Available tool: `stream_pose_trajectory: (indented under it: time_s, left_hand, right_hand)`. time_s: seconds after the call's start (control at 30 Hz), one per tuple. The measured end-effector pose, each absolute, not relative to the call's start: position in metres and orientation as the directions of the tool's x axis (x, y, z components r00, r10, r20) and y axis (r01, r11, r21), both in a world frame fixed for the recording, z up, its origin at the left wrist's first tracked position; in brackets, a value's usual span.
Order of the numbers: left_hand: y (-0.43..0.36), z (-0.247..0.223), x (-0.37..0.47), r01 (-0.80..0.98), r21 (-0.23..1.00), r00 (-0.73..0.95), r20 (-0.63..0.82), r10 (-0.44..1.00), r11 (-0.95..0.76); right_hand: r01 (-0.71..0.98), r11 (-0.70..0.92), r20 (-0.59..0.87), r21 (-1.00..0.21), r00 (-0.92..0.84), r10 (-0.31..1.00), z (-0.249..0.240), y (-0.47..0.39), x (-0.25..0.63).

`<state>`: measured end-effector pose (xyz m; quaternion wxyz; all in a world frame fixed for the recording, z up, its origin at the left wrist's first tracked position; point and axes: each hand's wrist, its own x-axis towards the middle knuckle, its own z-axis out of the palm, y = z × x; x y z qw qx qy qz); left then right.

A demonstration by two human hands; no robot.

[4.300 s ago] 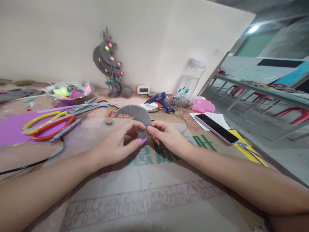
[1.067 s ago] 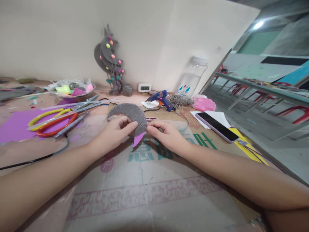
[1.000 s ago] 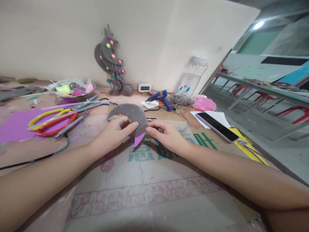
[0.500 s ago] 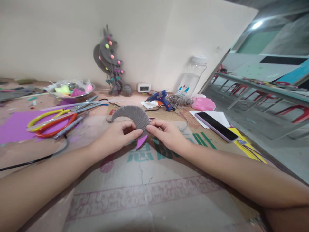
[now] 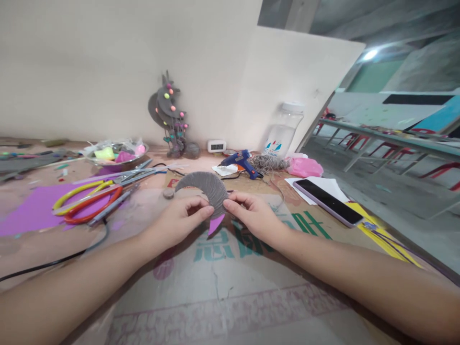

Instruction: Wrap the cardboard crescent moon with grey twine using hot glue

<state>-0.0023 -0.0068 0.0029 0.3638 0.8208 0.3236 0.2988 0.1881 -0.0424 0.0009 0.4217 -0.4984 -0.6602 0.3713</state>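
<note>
Between my hands is a crescent moon shape (image 5: 206,184) wrapped in grey yarn, with a bare purple tip (image 5: 216,224) pointing down. My left hand (image 5: 187,215) pinches it near the lower end, thumb on the front. From the other side, my right hand (image 5: 247,211) has thumb and fingers closed on its right edge. The crescent is held up over a flattened cardboard sheet (image 5: 172,292) with green and red print. A small grey yarn piece (image 5: 168,193) lies just left of the crescent's upper end.
Scissors with yellow and red handles (image 5: 88,201) lie on purple sheet (image 5: 32,206) at left, beside a bowl (image 5: 124,165). Behind are a decorated grey moon ornament (image 5: 168,110), a timer (image 5: 216,146), a blue glue gun (image 5: 242,163) and a bottle (image 5: 282,132). A phone (image 5: 327,201) lies right.
My view has tilted up, so the table scene sits lower and slightly farther right. Both hands keep the same pinch on the crescent, which has barely turned.
</note>
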Motion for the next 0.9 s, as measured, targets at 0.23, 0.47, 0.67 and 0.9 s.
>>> stream_pose_trajectory:
  time_s: [0.23,0.47,0.67,0.9]
  left_hand:
    - [0.0,-0.004,-0.002,0.22,0.883,0.563,0.233,0.793,-0.415]
    - [0.004,-0.005,-0.004,0.226,0.92,0.456,0.192,0.869,-0.321]
    - [0.006,-0.007,-0.005,0.242,0.865,0.413,0.319,0.853,-0.44]
    - [0.002,-0.006,-0.003,0.28,0.908,0.373,0.195,0.907,-0.311]
  right_hand:
    - [0.286,0.201,0.161,-0.937,-0.157,0.974,-0.002,-0.039,0.19]
    - [0.238,0.156,0.131,-0.959,-0.116,0.985,-0.001,-0.04,0.189]
    - [0.257,0.141,0.121,-0.956,-0.093,0.988,0.002,-0.041,0.189]
    - [0.283,0.154,0.133,-0.947,-0.093,0.987,0.0,-0.04,0.191]
